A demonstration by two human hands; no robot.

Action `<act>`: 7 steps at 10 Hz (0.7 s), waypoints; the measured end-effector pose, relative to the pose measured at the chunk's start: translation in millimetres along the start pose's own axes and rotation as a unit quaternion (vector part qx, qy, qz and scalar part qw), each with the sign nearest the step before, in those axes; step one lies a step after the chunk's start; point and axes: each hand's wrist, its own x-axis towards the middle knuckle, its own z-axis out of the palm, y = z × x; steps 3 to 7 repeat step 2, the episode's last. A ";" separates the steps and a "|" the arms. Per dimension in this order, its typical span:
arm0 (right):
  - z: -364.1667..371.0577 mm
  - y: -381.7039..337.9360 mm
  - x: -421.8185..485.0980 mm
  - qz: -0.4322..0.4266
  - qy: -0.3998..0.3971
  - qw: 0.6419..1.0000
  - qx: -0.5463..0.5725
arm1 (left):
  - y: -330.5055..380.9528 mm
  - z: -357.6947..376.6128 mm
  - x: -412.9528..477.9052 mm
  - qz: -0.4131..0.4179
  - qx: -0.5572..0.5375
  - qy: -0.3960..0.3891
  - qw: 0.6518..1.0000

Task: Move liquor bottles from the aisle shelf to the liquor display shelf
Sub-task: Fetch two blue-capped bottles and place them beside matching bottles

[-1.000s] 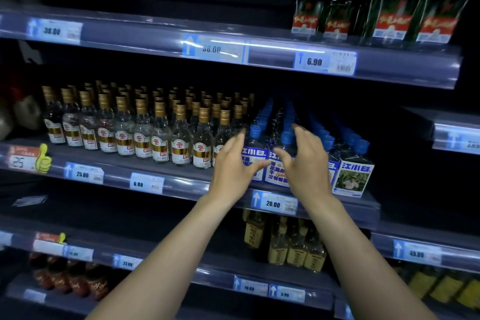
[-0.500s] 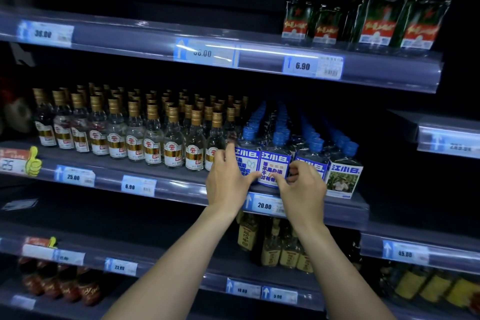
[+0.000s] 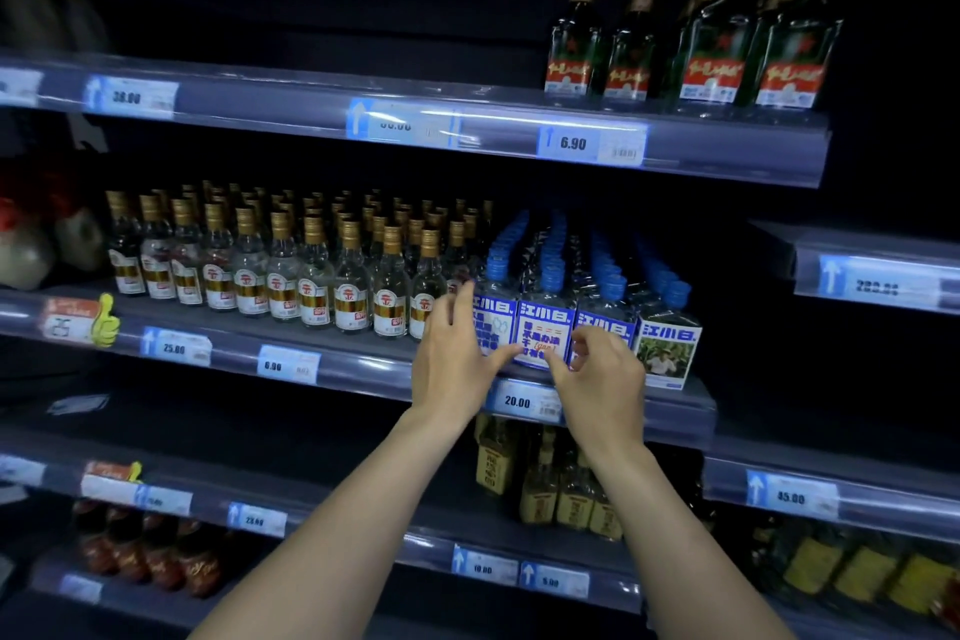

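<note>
Head view. Middle aisle shelf [image 3: 363,374]: a block of small blue-capped liquor bottles [image 3: 605,296] stands upright at the right end, several rows deep, with four bottles along the front edge. To its left, touching the block, stand rows of clear gold-capped bottles [image 3: 317,286].

Left hand [image 3: 457,359]: spread wide. The fingers point up between the last gold-capped bottle and the first blue-capped bottle [image 3: 493,327], and lie against that bottle's left side. The thumb stretches right across the foot of its label. A firm grip cannot be confirmed.

Right hand [image 3: 602,379]: narrow, with the fingers curled in front of the third blue-capped bottle [image 3: 608,322]. The thumb points left at the lower label of the second blue-capped bottle [image 3: 545,327], close to the left thumb. Whether it pinches a bottle cannot be told.

All front bottles rest on the shelf, and the fourth blue-capped bottle [image 3: 667,348] is turned at an angle. A 20.00 price tag [image 3: 519,400] sits on the rail just below the hands.

Upper shelf [image 3: 493,130]: dark green bottles [image 3: 717,47] with red labels at the right. Lower shelf: yellow-labelled bottles [image 3: 540,489], dimly lit
</note>
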 end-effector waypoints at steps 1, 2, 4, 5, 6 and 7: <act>-7.8 -3.3 -8.7 -0.055 -0.026 0.998 0.033 | -1.5 -18.3 -11.8 0.044 -0.023 0.011 0.999; -12.3 -6.9 -11.9 -0.096 -0.091 0.989 0.066 | -10.6 -43.1 -19.9 0.082 -0.044 -0.009 0.996; -12.3 -6.9 -11.9 -0.096 -0.091 0.989 0.066 | -10.6 -43.1 -19.9 0.082 -0.044 -0.009 0.996; -12.3 -6.9 -11.9 -0.096 -0.091 0.989 0.066 | -10.6 -43.1 -19.9 0.082 -0.044 -0.009 0.996; -12.3 -6.9 -11.9 -0.096 -0.091 0.989 0.066 | -10.6 -43.1 -19.9 0.082 -0.044 -0.009 0.996; -12.3 -6.9 -11.9 -0.096 -0.091 0.989 0.066 | -10.6 -43.1 -19.9 0.082 -0.044 -0.009 0.996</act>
